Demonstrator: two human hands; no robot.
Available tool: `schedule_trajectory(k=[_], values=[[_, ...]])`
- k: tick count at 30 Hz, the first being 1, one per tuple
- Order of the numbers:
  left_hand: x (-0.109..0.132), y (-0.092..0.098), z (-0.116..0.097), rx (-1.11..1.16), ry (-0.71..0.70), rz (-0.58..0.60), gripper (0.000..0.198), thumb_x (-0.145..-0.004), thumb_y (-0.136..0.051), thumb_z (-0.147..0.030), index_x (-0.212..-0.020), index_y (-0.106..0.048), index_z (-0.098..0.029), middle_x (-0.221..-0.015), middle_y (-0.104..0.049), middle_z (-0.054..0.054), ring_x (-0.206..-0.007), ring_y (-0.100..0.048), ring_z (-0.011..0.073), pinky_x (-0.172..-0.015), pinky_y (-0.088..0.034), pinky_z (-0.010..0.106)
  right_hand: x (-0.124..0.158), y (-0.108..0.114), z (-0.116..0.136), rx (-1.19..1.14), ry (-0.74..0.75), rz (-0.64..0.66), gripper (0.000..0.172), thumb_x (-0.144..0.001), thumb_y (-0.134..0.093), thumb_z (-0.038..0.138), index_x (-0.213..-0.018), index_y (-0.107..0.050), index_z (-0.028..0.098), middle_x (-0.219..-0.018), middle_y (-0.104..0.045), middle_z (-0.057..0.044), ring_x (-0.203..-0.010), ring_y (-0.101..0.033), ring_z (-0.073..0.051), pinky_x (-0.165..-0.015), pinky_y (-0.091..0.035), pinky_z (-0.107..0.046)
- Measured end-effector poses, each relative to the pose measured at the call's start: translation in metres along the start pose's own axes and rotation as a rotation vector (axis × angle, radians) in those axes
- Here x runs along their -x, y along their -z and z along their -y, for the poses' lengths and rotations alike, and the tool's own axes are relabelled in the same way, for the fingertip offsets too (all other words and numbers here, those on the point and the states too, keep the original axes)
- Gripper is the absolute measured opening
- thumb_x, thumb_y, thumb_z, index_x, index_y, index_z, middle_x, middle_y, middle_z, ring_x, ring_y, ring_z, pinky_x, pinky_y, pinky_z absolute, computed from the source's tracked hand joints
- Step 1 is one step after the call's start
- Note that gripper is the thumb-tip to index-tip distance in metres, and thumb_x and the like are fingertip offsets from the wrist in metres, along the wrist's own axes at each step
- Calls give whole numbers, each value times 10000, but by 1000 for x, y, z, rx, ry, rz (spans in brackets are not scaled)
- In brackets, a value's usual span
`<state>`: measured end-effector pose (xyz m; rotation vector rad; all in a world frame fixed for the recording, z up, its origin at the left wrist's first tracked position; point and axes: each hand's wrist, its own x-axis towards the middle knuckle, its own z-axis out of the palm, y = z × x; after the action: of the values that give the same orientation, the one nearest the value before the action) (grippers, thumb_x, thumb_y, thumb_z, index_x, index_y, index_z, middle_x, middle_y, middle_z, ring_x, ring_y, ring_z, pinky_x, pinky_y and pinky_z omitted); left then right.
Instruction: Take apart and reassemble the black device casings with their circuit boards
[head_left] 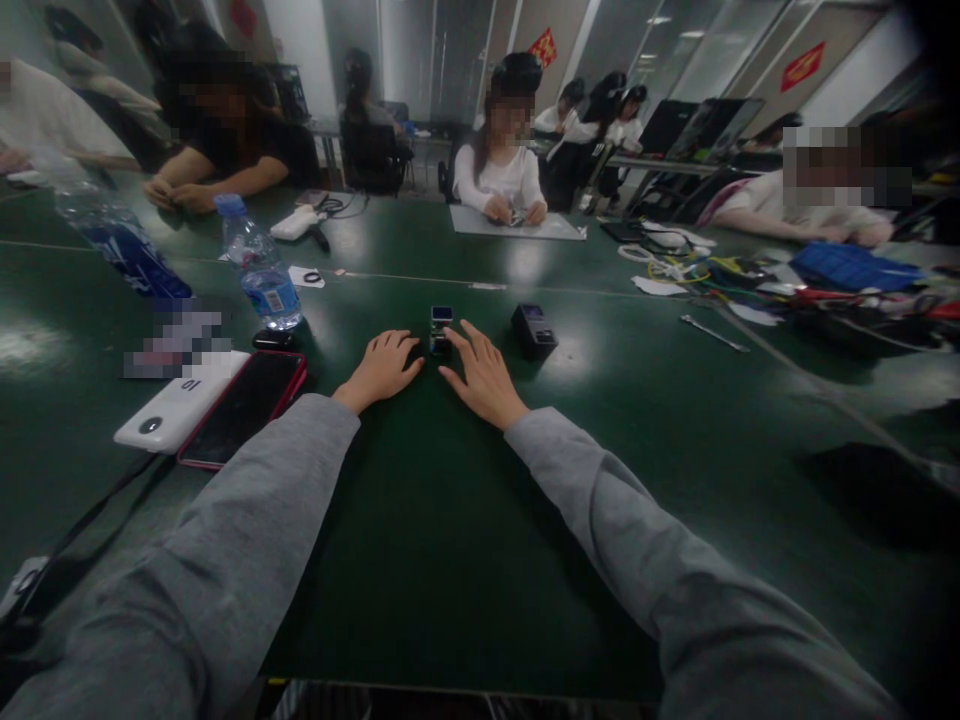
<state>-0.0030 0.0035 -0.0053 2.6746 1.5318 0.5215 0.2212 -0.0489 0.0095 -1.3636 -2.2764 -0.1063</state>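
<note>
Small upright device [439, 328], dark and blocky with a pale-rimmed top, is standing on the table [465, 560] between the person's two hands, well in from the near edge. The table is stretching wide, its smooth dark green surface catching blurred patches of light, and a thin pale seam is running across it nearer the far edge. Beyond that edge the room is showing tall panels, dark chairs, seated people and red diamond-shaped decorations [802, 66]. The left hand [384, 366] is resting palm down just beside the device, fingers loosely bent and slightly apart, gripping nothing visible. The right hand [486, 375] is lying with fingers spread wide, its index finger overlapping the device; I cannot tell whether it is touching. Both arms are wearing soft, creased grey sleeves [600, 490]. Just right of the right hand, a matte black box [534, 332] is sitting with sharp corners. Toward the left edge, a clear plastic bottle [262, 265] with a blue cap is standing behind a glossy red-edged phone [244, 408] and a smooth white slab [184, 400]. Toward the right edge, a slim metal wrench [714, 333] is lying near tangled cables [675, 268] and a crumpled blue pouch [855, 268]. At the far edge, a person in white is working over a flat grey mat [480, 222].
</note>
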Motion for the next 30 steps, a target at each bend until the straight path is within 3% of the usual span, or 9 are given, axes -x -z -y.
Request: schedule_trajectory(k=[2, 4, 9, 13, 19, 25, 30], values=[[0, 1, -1, 3, 5, 2, 459, -1012, -443, -427, -1389, -537, -184, -1485, -493, 145, -1383, -424, 315, -1142, -360, 513, -1, 0, 0, 6, 64, 41, 566, -1031, -442, 413, -1557, -311, 250, -1651, -233, -90, -1496, -279, -276, -1192, -326, -506], [1, 1, -2, 4, 6, -4, 457, -1011, -444, -425, -1387, -538, -184, -1484, -494, 144, -1378, -428, 314, -1138, -363, 511, -2, 0, 1, 0, 88, 65, 546, -1038, -423, 394, -1554, -318, 252, -1650, -255, -67, -1494, -288, -258, -1208, -301, -499], [1, 2, -2, 5, 10, 8, 476, -1014, -438, -433, -1401, -529, -170, -1487, -490, 152, -1383, -422, 310, -1144, -358, 504, -4, 1, 2, -49, 62, 33, 489, -1031, -444, 377, -1484, -393, 199, -1575, -386, -109, -1404, -412, -278, -1109, -424, -486], [0, 2, -2, 11, 15, 17, 484, -1013, -441, -428, -1414, -518, -168, -1496, -481, 155, -1397, -406, 315, -1152, -346, 511, -3, 3, 2, -69, -5, -20, 352, -1008, -493, 371, -1303, -508, 180, -1385, -519, -155, -1241, -525, -303, -993, -505, -479], [0, 1, -1, 12, 21, 11, 485, -1009, -445, -454, -1412, -522, -195, -1491, -489, 142, -1390, -418, 320, -1140, -359, 516, -2, -2, -3, -108, -68, -122, 213, -966, -499, 278, -1154, -517, 180, -1198, -533, -155, -1146, -551, -288, -975, -527, -450], [1, 1, -1, 13, 13, 6, 501, -1018, -430, -458, -1415, -523, -168, -1490, -484, 152, -1391, -411, 326, -1146, -352, 510, -4, -11, -14, -285, -194, -262, 330, -955, -479, 328, -1240, -435, 170, -1161, -553, -158, -1039, -614, -261, -928, -536, -419], [1, 2, -1, 16, 11, 17, 504, -1019, -420, -466, -1420, -517, -176, -1497, -477, 149, -1392, -408, 322, -1144, -351, 514, -8, -18, -23, -365, -299, -278, 288, -950, -430, 293, -1203, -473, 162, -1107, -609, -159, -1015, -627, -256, -943, -516, -427]])
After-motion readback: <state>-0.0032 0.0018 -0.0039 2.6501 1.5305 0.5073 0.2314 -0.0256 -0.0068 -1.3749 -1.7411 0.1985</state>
